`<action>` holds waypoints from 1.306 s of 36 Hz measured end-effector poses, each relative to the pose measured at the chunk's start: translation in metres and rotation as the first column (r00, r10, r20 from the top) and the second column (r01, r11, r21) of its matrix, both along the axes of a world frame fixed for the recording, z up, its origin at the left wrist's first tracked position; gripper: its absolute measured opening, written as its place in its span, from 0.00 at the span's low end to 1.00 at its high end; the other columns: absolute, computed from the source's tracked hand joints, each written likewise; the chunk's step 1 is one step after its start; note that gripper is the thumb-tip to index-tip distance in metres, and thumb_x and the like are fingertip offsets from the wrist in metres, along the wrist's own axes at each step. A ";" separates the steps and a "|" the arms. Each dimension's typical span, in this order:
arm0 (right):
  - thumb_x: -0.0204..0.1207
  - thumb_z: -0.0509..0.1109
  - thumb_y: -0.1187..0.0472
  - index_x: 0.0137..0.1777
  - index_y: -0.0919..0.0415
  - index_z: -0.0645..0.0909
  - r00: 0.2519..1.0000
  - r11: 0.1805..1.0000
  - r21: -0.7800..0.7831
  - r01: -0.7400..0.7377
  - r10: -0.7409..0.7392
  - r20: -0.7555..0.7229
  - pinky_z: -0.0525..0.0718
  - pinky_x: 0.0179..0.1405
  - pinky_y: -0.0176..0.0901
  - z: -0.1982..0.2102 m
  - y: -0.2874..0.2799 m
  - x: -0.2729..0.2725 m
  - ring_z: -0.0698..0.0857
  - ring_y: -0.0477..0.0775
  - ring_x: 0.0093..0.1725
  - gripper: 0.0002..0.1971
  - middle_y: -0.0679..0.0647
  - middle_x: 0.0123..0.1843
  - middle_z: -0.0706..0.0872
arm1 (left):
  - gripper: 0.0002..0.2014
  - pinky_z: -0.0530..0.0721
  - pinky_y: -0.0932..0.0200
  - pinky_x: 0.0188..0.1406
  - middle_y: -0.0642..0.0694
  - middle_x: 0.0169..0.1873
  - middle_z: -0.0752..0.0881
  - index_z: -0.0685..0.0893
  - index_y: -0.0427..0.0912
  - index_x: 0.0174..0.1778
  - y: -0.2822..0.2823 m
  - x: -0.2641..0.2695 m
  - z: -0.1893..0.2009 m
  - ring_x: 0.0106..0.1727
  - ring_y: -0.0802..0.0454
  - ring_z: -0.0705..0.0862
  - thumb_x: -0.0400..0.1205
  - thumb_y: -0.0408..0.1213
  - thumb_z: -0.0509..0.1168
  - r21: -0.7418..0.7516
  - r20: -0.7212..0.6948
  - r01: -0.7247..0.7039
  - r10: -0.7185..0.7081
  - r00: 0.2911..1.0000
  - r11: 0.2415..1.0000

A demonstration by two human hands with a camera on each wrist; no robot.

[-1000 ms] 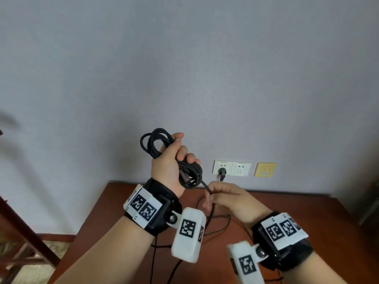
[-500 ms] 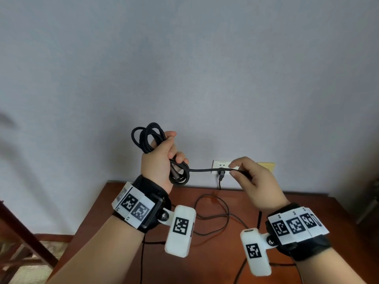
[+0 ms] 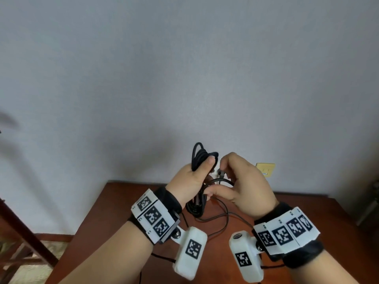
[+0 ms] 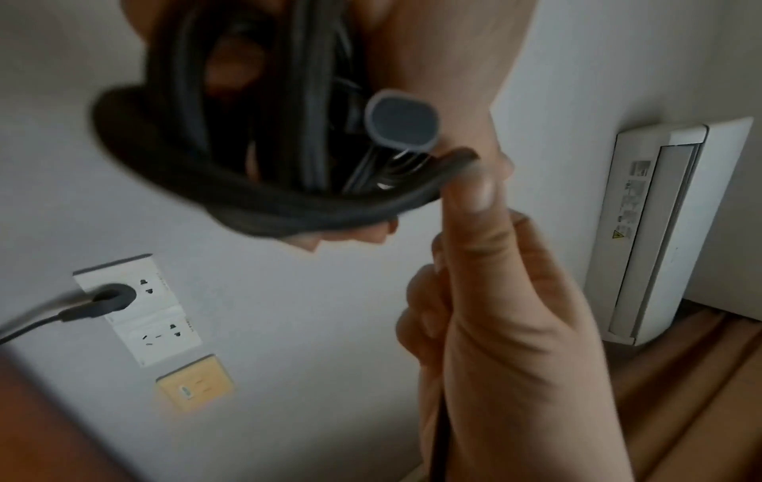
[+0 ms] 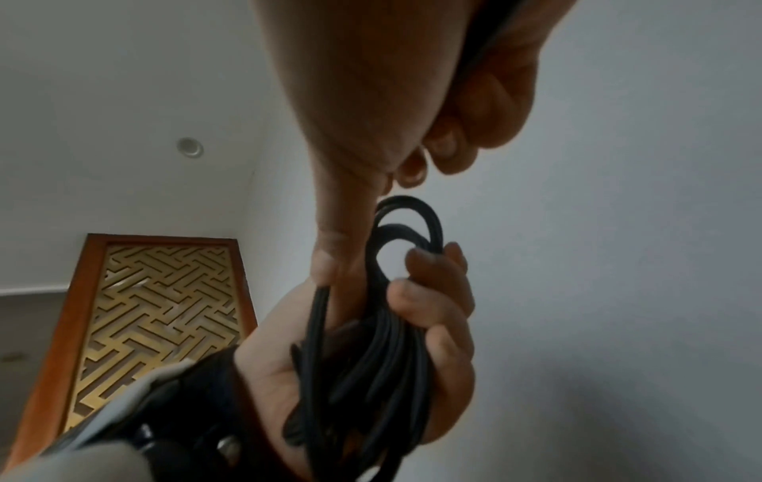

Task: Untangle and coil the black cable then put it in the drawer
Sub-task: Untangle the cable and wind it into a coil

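Observation:
The black cable (image 3: 198,158) is gathered into a coil that my left hand (image 3: 192,179) grips, raised in front of the wall. My right hand (image 3: 244,181) is against it and pinches a strand of the same cable beside the coil, near a grey plug end (image 3: 220,172). In the left wrist view the coil (image 4: 231,182) and the plug end (image 4: 402,120) sit in my palm, and the right thumb (image 4: 474,202) presses the strand. The right wrist view shows the coil (image 5: 371,342) in the left fingers. No drawer is in view.
Below the hands is a brown wooden table (image 3: 307,226) with thin black wires (image 3: 222,216) trailing across it. On the wall are a white socket (image 4: 136,309) with a plug in it and a yellow plate (image 3: 265,170). An air conditioner (image 4: 659,228) stands to the right.
My right hand had drawn a strand out to the right, and has now come back against the left hand with it. Both hands have shifted to the right.

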State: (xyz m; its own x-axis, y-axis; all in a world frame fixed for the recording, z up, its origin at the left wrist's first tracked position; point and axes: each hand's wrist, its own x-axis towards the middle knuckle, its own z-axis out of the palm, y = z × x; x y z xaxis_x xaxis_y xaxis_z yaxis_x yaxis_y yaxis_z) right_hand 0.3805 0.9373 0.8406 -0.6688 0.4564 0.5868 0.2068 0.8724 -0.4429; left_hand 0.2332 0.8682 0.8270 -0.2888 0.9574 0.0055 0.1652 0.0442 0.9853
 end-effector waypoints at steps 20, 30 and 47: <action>0.68 0.79 0.54 0.50 0.50 0.78 0.989 0.984 -0.099 0.147 -0.146 0.015 0.70 0.31 0.27 -0.011 0.011 0.008 0.75 0.41 0.32 0.15 0.42 0.27 0.70 | 0.06 0.83 0.57 0.30 0.40 0.31 0.87 0.86 0.40 0.46 -0.005 0.001 -0.010 0.27 0.49 0.83 0.83 0.37 0.66 -0.109 0.260 0.158 -0.126 0.958 0.981; 0.79 0.69 0.59 0.44 0.51 0.78 0.992 0.947 -0.301 0.111 -0.086 0.094 0.78 0.32 0.36 -0.023 0.014 0.023 0.81 0.44 0.27 0.04 0.53 0.28 0.83 | 0.19 0.82 0.57 0.27 0.40 0.24 0.83 0.85 0.33 0.48 0.000 -0.016 -0.004 0.23 0.46 0.82 0.83 0.49 0.64 -0.065 0.519 -0.129 0.144 0.843 0.990; 0.76 0.58 0.72 0.78 0.62 0.63 0.915 0.987 -0.102 0.124 -0.074 0.396 0.76 0.48 0.38 -0.025 -0.001 -0.007 0.82 0.54 0.51 0.28 0.58 0.54 0.82 | 0.07 0.80 0.59 0.34 0.45 0.22 0.84 0.89 0.48 0.42 0.003 0.013 -0.010 0.28 0.50 0.82 0.81 0.32 0.67 0.021 0.346 -0.142 0.126 0.929 0.990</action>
State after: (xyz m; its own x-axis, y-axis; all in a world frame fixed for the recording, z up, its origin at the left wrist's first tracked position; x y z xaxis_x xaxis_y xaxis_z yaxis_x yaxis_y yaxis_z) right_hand 0.3738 0.9359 0.8158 -0.7806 0.5835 0.2240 0.4673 0.7828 -0.4109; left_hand 0.2458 0.8714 0.8173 -0.4067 0.9105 -0.0748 -0.1880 -0.0032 0.9822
